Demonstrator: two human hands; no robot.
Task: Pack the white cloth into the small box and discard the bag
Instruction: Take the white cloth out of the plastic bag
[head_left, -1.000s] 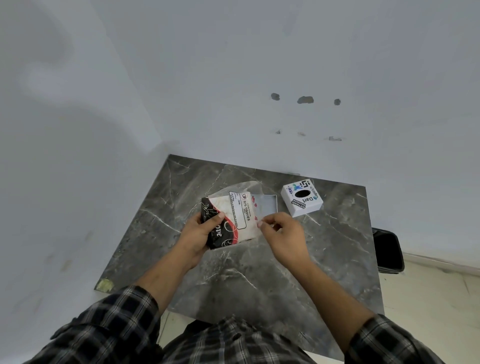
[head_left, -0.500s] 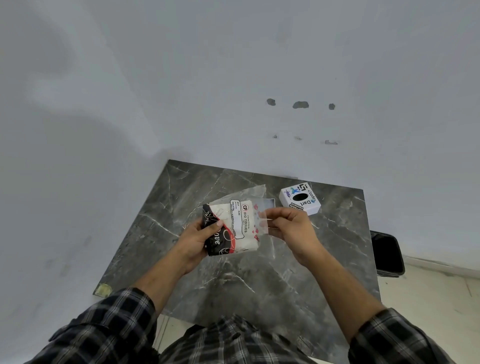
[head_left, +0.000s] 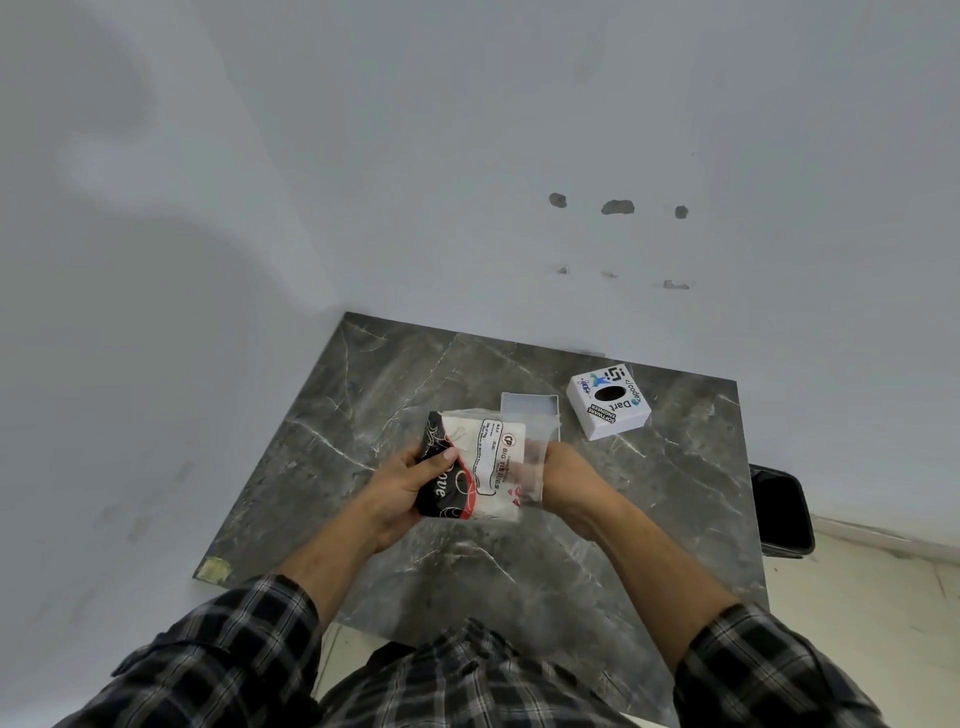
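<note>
My left hand (head_left: 410, 480) grips the black, red and white printed bag (head_left: 485, 467) by its left end, above the middle of the dark marble table (head_left: 332, 452). White cloth shows through the bag's pale part. My right hand (head_left: 569, 480) holds the bag's clear right end, with its fingers blurred behind the plastic. The small box's open tray (head_left: 530, 402) lies on the table just beyond the bag, partly hidden by it. To its right stands a white printed box part (head_left: 608, 402) with a dark oval hole on top.
A black bin (head_left: 782, 512) stands on the floor by the table's right edge. Pale walls close in behind and to the left of the table. A worn patch (head_left: 214, 569) marks the table's near left corner.
My right hand has shifted from pinching the clear flap's top edge to the bag's right end, fingers now behind the plastic. The bag has tilted and come slightly lower.
</note>
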